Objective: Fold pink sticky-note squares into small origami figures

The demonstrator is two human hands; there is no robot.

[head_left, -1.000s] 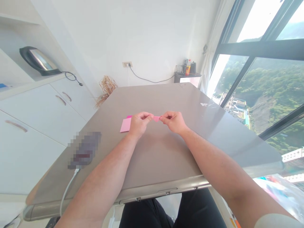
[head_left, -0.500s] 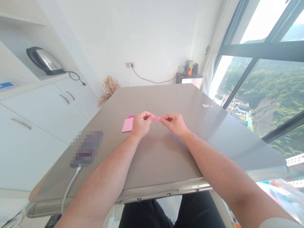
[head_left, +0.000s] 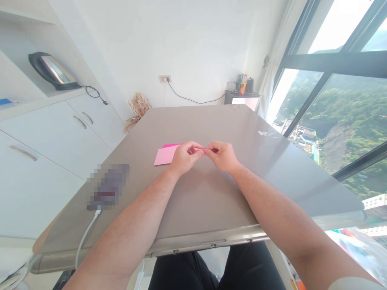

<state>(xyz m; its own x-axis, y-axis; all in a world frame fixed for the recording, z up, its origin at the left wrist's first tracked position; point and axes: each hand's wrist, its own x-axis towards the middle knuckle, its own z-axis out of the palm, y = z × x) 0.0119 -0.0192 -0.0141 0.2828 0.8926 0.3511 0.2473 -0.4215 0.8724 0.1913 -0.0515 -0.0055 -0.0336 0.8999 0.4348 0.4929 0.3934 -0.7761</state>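
My left hand (head_left: pixel 185 158) and my right hand (head_left: pixel 222 156) meet above the middle of the table, fingertips almost touching. Between them is a small piece of folded pink paper (head_left: pixel 198 149), mostly hidden by the fingers. Both hands are closed in a pinch on it, thumb against forefinger. Just left of my left hand, light pink sheets of paper (head_left: pixel 165 155) lie flat on the tabletop. A brighter pink sheet (head_left: pixel 171 145) shows from under their far edge. My left hand covers part of these sheets.
The grey-brown table (head_left: pixel 199 205) spans the space before me. A blurred-out flat device (head_left: pixel 109 187) with a white cable (head_left: pixel 86 235) lies at the left. An electric kettle (head_left: pixel 53 71) stands on the cabinet. Windows (head_left: pixel 335 108) line the right side.
My left hand has shifted slightly right, bringing the fingertips closer together. Less of the held paper shows between them, and more of the flat sheets is uncovered. The view has tilted slightly.
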